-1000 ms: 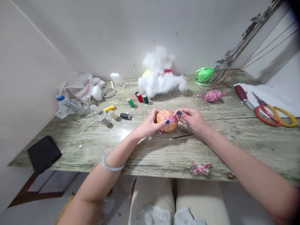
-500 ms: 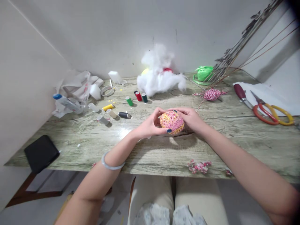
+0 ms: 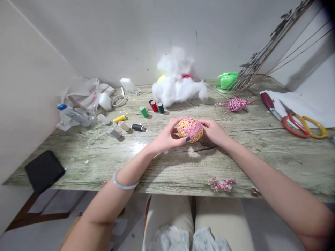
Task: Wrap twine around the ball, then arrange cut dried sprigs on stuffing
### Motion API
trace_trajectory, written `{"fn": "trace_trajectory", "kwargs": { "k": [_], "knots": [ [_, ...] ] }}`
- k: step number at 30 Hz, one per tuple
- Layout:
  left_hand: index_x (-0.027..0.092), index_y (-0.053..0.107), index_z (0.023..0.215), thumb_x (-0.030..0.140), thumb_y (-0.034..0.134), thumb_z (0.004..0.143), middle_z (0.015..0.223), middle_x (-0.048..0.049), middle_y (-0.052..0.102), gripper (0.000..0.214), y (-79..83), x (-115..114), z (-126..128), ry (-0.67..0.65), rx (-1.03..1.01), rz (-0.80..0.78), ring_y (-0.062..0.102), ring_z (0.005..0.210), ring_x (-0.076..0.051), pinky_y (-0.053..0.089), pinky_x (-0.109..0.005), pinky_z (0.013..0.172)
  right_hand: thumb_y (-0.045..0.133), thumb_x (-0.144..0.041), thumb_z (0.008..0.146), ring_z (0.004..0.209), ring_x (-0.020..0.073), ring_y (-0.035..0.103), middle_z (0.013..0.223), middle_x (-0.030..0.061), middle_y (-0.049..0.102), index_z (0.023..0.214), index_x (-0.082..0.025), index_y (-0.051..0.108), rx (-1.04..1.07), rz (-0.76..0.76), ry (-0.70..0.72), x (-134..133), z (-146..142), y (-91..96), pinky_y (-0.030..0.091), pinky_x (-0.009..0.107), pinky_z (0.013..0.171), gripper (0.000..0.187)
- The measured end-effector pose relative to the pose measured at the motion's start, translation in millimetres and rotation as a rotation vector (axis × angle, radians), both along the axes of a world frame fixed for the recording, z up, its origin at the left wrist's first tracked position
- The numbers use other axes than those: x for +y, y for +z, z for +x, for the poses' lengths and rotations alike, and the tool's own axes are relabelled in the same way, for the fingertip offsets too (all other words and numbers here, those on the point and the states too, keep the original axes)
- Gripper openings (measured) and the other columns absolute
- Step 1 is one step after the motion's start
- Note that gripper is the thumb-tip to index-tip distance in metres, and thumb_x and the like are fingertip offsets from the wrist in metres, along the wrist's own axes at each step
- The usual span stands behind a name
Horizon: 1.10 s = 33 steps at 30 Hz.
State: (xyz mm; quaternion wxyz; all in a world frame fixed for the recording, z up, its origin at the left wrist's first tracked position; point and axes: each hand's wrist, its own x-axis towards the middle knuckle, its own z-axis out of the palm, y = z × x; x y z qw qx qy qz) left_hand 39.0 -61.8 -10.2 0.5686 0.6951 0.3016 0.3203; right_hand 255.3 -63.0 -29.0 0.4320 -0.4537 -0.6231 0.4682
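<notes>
A round ball wound in pink and yellow yarn (image 3: 190, 129) is held just above the wooden table. My left hand (image 3: 171, 135) grips its left side, with the thumb along the lower front and the other fingers behind. On the ball's right side is my right hand (image 3: 210, 130), closed against it, its fingertips mostly hidden behind the ball. Beyond my right hand lies a bundle of red-and-white twine (image 3: 237, 104), with a loose strand trailing toward that hand.
White stuffing (image 3: 179, 91) lies against the wall, with several thread spools (image 3: 137, 127) to its left. Scissors (image 3: 303, 122) and a maroon-handled tool (image 3: 267, 101) lie at right. Pink-and-white scraps (image 3: 222, 184) sit by the front edge. A black box-like object (image 3: 45, 170) stands at left.
The yarn ball has risen slightly and tilted, showing more of its yellow part. My right thumb has slipped from its top to behind its right side.
</notes>
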Motion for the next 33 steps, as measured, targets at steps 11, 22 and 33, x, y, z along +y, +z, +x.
{"fn": "trace_trajectory", "kwargs": {
  "k": [11,22,33],
  "knots": [
    [0.019,0.048,0.131,0.027,0.082,0.068,0.135,-0.0133,0.054,0.072,-7.8,4,6,0.021,-0.049,-0.06,0.055,0.125,-0.028,0.045,-0.04,0.107,0.056,-0.035,0.087,0.096,0.024,0.066,0.099,0.0053,0.076,0.099,-0.021,0.078,-0.162,-0.001,-0.082,-2,-4,-3.4,0.048,0.038,0.089,0.029],
    [0.019,0.053,0.129,0.036,0.08,0.071,0.133,-0.0129,0.057,0.067,-11.2,15,-2,0.017,-0.096,-0.141,0.055,0.122,-0.029,0.045,-0.038,0.102,0.064,-0.05,0.073,0.05,0.0079,0.03,0.054,-0.0058,0.044,0.103,-0.014,0.073,0.001,-0.304,-0.014,1,-2,1.0,0.019,0.022,0.049,0.048],
    [0.027,0.042,0.133,0.053,0.071,0.08,0.101,-0.0038,0.064,0.066,-21.1,25,-5,0.128,-0.322,-0.423,0.058,0.067,-0.009,0.05,-0.023,0.064,0.047,-0.037,0.089,0.051,0.0126,0.043,0.059,-0.0028,0.05,0.101,-0.019,0.072,-0.378,0.014,-0.223,11,24,-6.1,0.033,0.027,0.052,0.033]
  ]
}}
